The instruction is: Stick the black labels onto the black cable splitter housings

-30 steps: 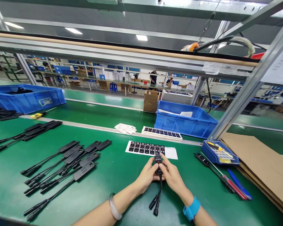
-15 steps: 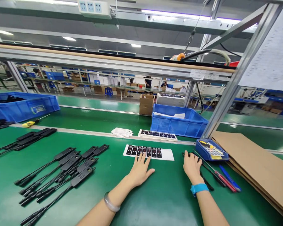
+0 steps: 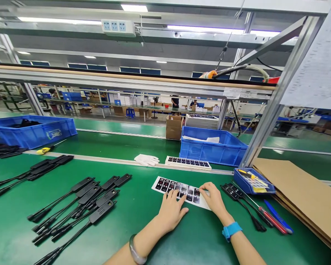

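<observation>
A white sheet of black stickers [image 3: 163,184] lies on the green bench, tilted down to the right. My left hand [image 3: 171,211] rests on its lower edge, fingers spread, covering part of the row. At the sheet's right end, my right hand [image 3: 213,200] has thumb and index finger pinched at the corner of the last sticker; whether that sticker is lifted cannot be made out. Just right of this hand lie two black cabled devices [image 3: 231,191] with stickers on their faces. To the left, several black cabled devices [image 3: 100,211] without visible stickers lie in a slanted group.
Behind the sheet are a white glove [image 3: 146,159] and a stack of sticker sheets [image 3: 188,163]. Blue bins stand at back left [image 3: 55,134] and back right [image 3: 212,151]. Rightward are a small blue tray [image 3: 255,187], a red screwdriver [image 3: 273,220], a blue pen [image 3: 278,216] and cardboard [image 3: 298,191].
My right hand has moved left from the black devices to the sheet's right end, uncovering them. The sheet has turned, its right end now lower. My left hand stays on it.
</observation>
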A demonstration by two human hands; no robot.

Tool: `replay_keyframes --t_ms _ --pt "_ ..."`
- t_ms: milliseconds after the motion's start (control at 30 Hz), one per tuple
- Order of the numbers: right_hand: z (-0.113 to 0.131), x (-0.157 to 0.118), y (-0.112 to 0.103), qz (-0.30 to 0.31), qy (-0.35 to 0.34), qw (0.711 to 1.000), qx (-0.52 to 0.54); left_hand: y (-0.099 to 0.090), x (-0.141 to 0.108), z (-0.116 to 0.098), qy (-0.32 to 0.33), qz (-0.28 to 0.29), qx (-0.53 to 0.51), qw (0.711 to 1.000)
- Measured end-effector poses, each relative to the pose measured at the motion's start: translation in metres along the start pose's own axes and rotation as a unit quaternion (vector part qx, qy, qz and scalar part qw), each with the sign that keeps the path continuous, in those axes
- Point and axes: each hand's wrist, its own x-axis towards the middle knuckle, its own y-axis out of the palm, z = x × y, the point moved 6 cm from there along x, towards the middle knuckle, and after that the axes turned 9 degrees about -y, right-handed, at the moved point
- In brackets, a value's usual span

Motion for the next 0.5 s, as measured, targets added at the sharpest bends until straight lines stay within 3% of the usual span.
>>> replay_keyframes --t_ms 133,233,333,500 --pt "-0.001 -0.001 -0.016 -0.095 0.020 0.994 0.046 0.002 0.003 0.002 -0.009 -0.006 0.007 1.000" --pt "-0.016 -0.008 -0.024 -0.172 0.092 0.975 0.107 -0.008 0.013 0.018 -0.050 -0.034 0.046 0.997" --pt "-0.032 -0.016 -0.022 -0.189 0.172 0.955 0.152 -0.036 0.022 0.065 -0.178 -0.105 0.101 0.973" --pt "-0.033 -0.019 -0.013 -0.169 0.201 0.945 0.193 -0.083 0.005 0.157 -0.374 -0.203 0.136 0.895"
